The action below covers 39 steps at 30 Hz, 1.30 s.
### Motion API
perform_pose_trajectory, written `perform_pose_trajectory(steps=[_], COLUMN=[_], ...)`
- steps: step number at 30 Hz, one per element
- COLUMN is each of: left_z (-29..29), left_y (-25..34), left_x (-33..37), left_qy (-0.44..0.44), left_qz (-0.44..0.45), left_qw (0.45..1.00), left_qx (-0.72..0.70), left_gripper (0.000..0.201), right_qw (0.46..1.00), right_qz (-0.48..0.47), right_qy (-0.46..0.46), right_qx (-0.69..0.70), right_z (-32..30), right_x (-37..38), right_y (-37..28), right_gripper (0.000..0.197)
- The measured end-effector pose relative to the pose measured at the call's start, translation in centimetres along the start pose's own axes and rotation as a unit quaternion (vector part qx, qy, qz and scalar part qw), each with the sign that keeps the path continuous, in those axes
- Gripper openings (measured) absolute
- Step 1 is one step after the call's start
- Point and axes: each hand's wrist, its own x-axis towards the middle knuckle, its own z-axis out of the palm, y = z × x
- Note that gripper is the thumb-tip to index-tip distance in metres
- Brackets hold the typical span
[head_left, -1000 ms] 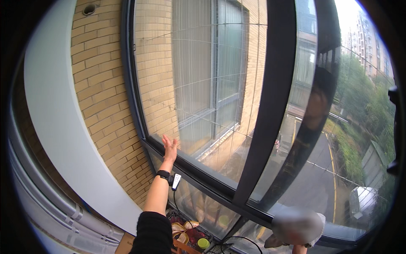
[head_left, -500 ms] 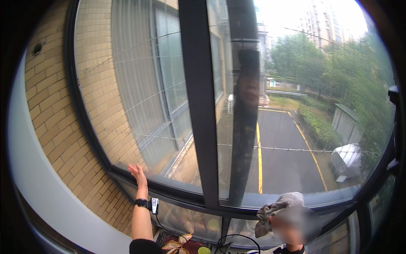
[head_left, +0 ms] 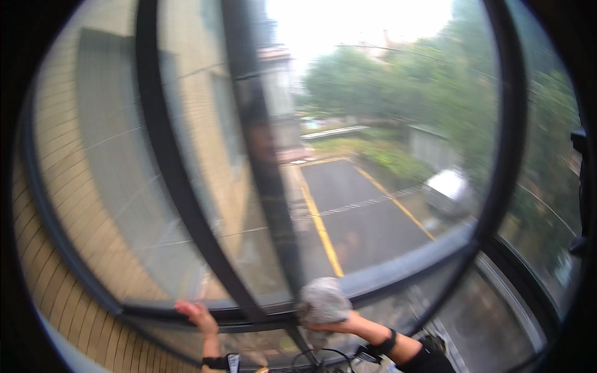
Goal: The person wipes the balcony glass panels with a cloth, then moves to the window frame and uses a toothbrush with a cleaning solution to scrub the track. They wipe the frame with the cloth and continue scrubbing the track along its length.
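Sleeve of black fabric [head_left: 432, 357], at 5 o'clock from the view's centre, followed along the right forearm by a black wrist strap [head_left: 385, 340]. A small white-faced device [head_left: 234, 362] sits at the left wrist, towards 7 o'clock. The right hand [head_left: 340, 324], between 5 and 6 o'clock, grasps a crumpled light-grey fabric cloth [head_left: 324, 299]; folds hide most of the fingers, so which of them pinch it cannot be told. A loose fold hangs under the hand: a slack grip could let the cloth drop, or the fold could catch on an edge. The left hand [head_left: 198, 314], at 7 o'clock, holds nothing; its fingers extend towards 10 o'clock beside the dark metal lower window rail [head_left: 230, 315]. Blur conceals their spread and any contact. Were this hand bearing weight, a damp or dusty rail could make it slip. The upright dark metal mullion [head_left: 175, 168], at 9 o'clock, comes down between the hands; a wide leftward sweep could knock the right knuckles against it. Beyond lies a large transparent glass pane [head_left: 373, 255], liable to smear if the cloth is soiled. Farther off: a grey paved bay with yellow edge lines [head_left: 360, 230], 4 o'clock; blurred green trees [head_left: 373, 81], 1 o'clock.
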Motion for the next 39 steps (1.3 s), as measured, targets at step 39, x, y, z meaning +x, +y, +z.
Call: perform_pose_trajectory(steps=[39], left_z=[-24.0], left_y=[-13.8], left_x=[27.3], left_qy=[0.040], left_qz=[-0.140], left_qw=[0.941], left_qx=[-0.305], left_gripper=[0.088], right_qw=[0.834], right_qz=[0.247], right_qy=[0.486], right_qx=[0.086], right_z=[-40.8], right_x=[-20.0], right_y=[0.6], right_gripper=[0.022])
